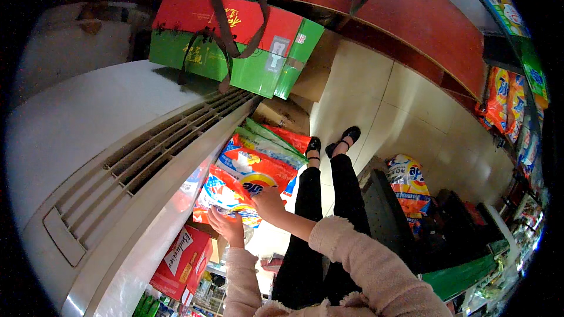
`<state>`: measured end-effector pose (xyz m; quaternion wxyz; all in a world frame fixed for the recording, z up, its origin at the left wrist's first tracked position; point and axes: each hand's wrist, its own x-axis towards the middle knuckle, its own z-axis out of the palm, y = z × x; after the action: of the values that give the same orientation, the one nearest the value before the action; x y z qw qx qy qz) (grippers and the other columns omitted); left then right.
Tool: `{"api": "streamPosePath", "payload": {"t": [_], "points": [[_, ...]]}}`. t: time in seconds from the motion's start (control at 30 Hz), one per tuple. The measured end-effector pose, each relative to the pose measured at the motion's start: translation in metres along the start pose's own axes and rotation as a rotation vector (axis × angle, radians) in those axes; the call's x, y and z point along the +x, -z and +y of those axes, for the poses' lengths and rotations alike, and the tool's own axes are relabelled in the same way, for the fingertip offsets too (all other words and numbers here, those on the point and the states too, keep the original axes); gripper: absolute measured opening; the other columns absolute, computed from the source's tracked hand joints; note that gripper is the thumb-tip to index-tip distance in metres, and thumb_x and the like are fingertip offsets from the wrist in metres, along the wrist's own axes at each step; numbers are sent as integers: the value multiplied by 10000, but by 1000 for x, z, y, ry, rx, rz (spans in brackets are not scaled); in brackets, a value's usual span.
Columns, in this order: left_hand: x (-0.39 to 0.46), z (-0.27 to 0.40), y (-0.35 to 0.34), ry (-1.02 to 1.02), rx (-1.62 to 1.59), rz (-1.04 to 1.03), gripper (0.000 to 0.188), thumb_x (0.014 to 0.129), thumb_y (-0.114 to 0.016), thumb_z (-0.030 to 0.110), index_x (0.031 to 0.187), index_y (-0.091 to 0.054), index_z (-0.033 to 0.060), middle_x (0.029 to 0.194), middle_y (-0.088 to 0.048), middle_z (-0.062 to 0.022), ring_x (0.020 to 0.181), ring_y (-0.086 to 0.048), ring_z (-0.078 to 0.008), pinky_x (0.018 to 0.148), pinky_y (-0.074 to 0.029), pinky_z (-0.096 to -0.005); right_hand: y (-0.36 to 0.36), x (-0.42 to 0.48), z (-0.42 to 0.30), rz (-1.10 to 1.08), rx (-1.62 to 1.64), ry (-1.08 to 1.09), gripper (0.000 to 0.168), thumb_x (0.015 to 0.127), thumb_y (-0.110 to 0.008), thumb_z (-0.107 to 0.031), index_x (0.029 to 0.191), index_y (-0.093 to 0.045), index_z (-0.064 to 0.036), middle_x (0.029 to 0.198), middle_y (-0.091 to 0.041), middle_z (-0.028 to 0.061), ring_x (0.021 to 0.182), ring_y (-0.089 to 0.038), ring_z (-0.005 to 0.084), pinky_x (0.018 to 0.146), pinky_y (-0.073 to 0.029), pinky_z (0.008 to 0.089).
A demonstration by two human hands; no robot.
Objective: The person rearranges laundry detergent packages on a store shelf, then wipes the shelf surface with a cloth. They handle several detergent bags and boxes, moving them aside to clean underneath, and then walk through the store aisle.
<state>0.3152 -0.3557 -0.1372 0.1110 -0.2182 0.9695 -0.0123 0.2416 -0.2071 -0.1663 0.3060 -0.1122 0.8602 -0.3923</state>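
Orange, white and blue plastic bags of Tide laundry detergent (264,165) lie stacked beside the white slatted appliance, with green-edged and red bags behind them. My right hand (269,204) rests on the front bag, its fingers bent at the bag's upper edge by the round logo; whether they grip it cannot be told. Lower left, my left hand (227,225) has its fingers spread against the near side of the front detergent bag (220,193). Part of the stack is hidden by both hands.
A red and green carton (233,39) with dark handles stands on the white appliance (101,101). Below is a red Budweiser carton (183,264). Another detergent bag (410,185) stands at right by a black bin (387,215). Red cabinets (423,22) line the far side.
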Motion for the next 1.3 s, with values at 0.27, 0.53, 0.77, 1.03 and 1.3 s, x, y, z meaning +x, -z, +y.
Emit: {"api": "streamPosePath", "payload": {"t": [0.27,0.53,0.77,1.03,1.3], "points": [[-4,-58,-19,12,-100,-77,815,602,-695,191,1253,-237,15,1247,-330,-157,1138,-287,-354,969,-222,-426,-24,-1,-27,-97,-75,127,121,678,-536,-188,653,-601,-89,608,-550,77,700,-516,228,649,-345,386],[1,-62,-25,2,-304,-34,808,591,-709,148,1251,-261,21,1176,-371,-206,1090,-332,-347,927,-264,-416,-31,0,-15,-69,49,173,120,725,-533,-185,718,-604,-88,703,-573,71,784,-501,236,726,-329,395],[0,-66,-25,82,-464,-97,776,605,-693,93,1248,-265,15,1178,-382,-183,1092,-357,-315,915,-285,-398,-37,0,-13,-107,149,89,144,720,-552,-220,762,-605,-93,739,-576,63,820,-501,231,744,-326,384],[14,-40,-6,514,-1289,-307,773,689,-586,-10,1287,-97,31,1270,-279,-107,1131,-343,-208,942,-295,-329,-31,-7,-9,-33,72,172,125,711,-555,-217,708,-578,-94,681,-571,62,770,-521,234,704,-337,377],[17,-42,-10,523,-1366,-318,739,709,-536,-13,1294,-89,45,1308,-244,-96,1169,-312,-238,947,-291,-354,-41,-8,-12,-143,121,163,111,696,-559,-184,712,-541,-76,656,-565,80,714,-528,255,639,-356,401]]}}
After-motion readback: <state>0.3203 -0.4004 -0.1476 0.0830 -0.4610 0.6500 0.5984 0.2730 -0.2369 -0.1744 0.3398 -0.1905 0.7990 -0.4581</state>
